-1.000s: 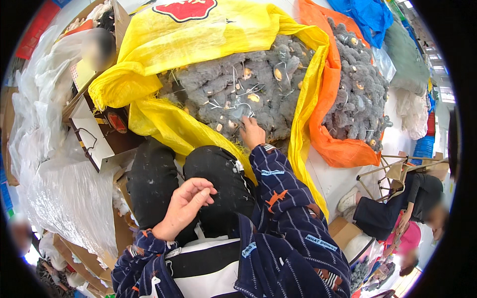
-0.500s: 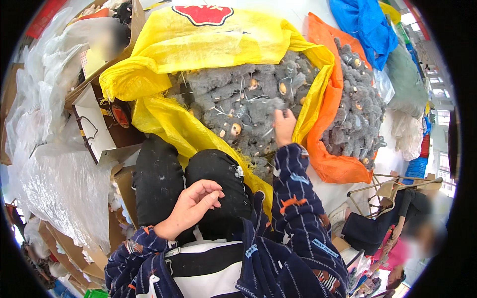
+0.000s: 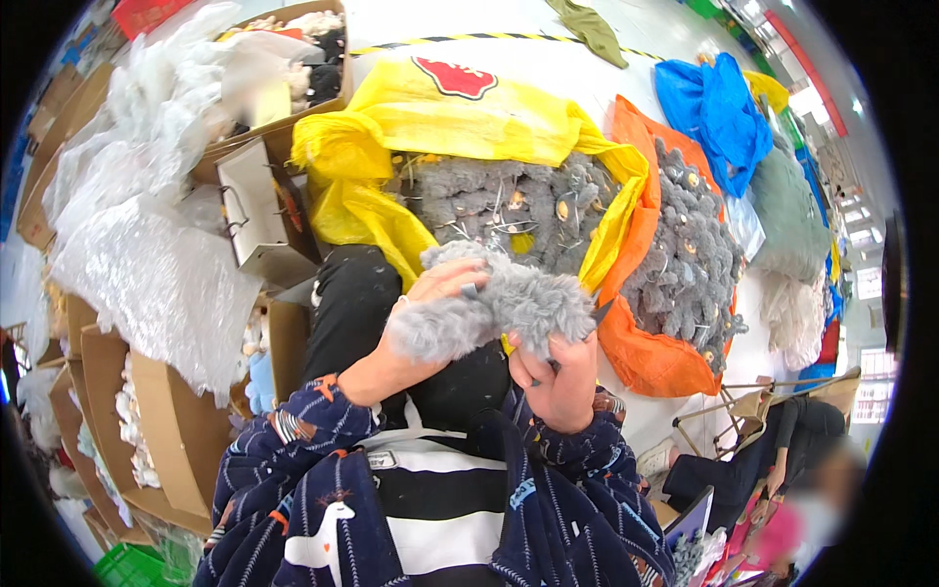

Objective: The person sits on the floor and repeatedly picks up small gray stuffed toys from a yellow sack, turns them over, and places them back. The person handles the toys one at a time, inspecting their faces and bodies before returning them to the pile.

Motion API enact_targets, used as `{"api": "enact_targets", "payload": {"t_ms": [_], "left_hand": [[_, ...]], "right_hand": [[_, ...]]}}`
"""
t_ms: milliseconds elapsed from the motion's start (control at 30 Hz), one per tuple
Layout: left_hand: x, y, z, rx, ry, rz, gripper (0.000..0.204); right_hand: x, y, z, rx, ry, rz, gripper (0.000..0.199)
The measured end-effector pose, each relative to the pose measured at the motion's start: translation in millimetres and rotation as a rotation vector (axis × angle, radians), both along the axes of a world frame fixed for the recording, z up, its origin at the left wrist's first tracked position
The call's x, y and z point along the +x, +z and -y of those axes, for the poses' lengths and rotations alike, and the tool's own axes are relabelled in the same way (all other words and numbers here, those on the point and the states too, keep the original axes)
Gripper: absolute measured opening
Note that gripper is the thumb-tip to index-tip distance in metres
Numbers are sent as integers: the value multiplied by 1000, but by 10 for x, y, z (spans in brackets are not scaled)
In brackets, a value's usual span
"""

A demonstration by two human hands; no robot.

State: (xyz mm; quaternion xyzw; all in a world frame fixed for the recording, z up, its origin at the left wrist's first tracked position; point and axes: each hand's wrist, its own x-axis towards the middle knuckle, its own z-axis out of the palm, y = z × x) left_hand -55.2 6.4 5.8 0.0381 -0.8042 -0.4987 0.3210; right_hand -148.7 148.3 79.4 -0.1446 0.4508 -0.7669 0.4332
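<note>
The left hand's (image 3: 393, 358) grip is wrapped around one end of a grey plush (image 3: 538, 298); the right hand's (image 3: 565, 383) grip is clamped on its other end. The plush is held up near the lap (image 3: 354, 298), before an open yellow sack (image 3: 460, 117) of grey pieces (image 3: 460, 201). A filled orange sack (image 3: 641, 364) lies just right.

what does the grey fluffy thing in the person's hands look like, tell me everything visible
The grey fluffy thing looks like plush, with soft-looking pile and stubby lobes pointing different ways. It is held up above the black trousers, on the wearer's side of the open yellow sack. The left hand grips its left part; the right hand curls against its right end. The hands partly hide its shape.
</note>
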Motion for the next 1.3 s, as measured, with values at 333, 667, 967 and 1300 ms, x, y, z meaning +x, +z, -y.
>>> {"api": "enact_targets", "payload": {"t_ms": [333, 667, 967, 1300], "left_hand": [[518, -137, -142, 759, 36, 196, 19], [433, -360, -188, 722, 116, 168, 22], [703, -419, -339, 764, -447, 468, 64], [533, -565, -322, 1243, -264, 324, 43]], "right_hand": [[238, -781, -20, 488, 131, -213, 41], [205, -920, 58, 309, 42, -492, 22], [51, -1157, -21, 239, -89, -320, 18], [-72, -958, -176, 387, -216, -1132, 29]]}}
